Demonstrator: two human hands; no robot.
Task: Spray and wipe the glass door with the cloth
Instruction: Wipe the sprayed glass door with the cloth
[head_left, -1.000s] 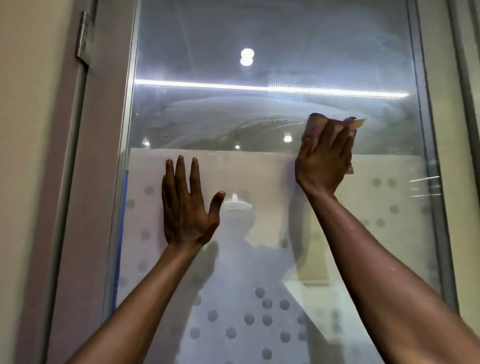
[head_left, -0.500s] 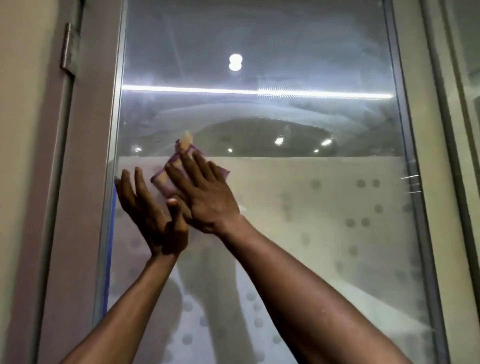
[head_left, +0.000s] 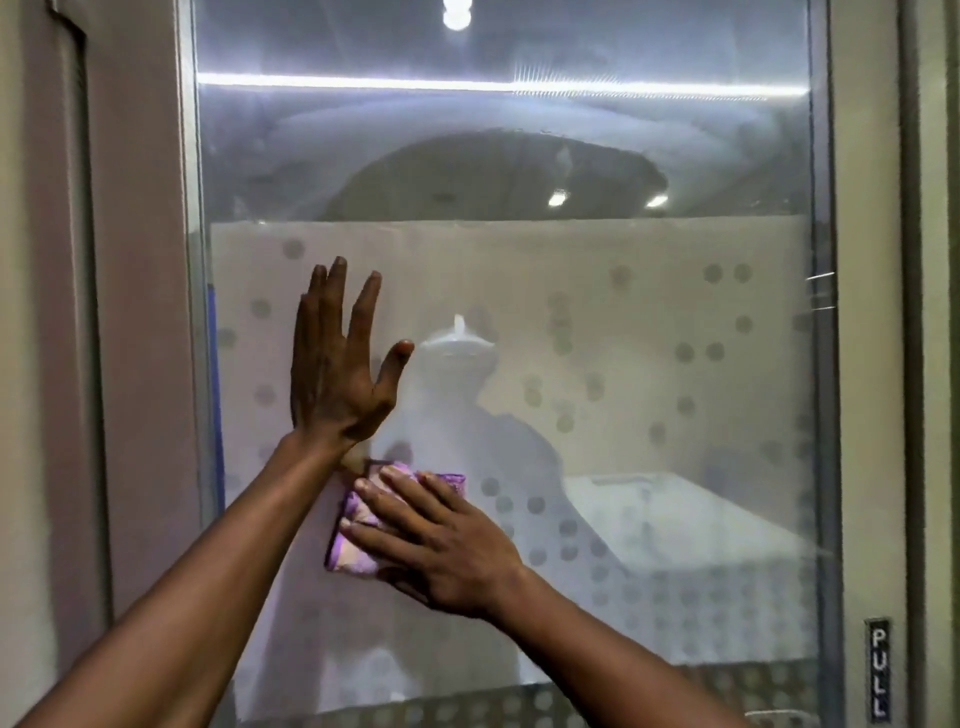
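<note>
The glass door (head_left: 623, 312) fills the view, clear at the top and frosted with grey dots below. My left hand (head_left: 337, 369) lies flat on the frosted part, fingers straight and spread, pointing up. Just below its wrist, my right hand (head_left: 436, 540) presses a folded purple cloth (head_left: 353, 540) against the glass with straight fingers pointing left. Most of the cloth is hidden under my fingers. No spray bottle is in view.
A grey metal door frame (head_left: 140, 364) runs down the left side, and another frame strip (head_left: 862, 364) runs down the right with a small PULL label (head_left: 879, 670) near the bottom. Ceiling lights reflect in the upper glass.
My right hand has swept the cloth from the upper right of the glass leftward, then down below my left wrist. My left hand stays flat on the glass.
</note>
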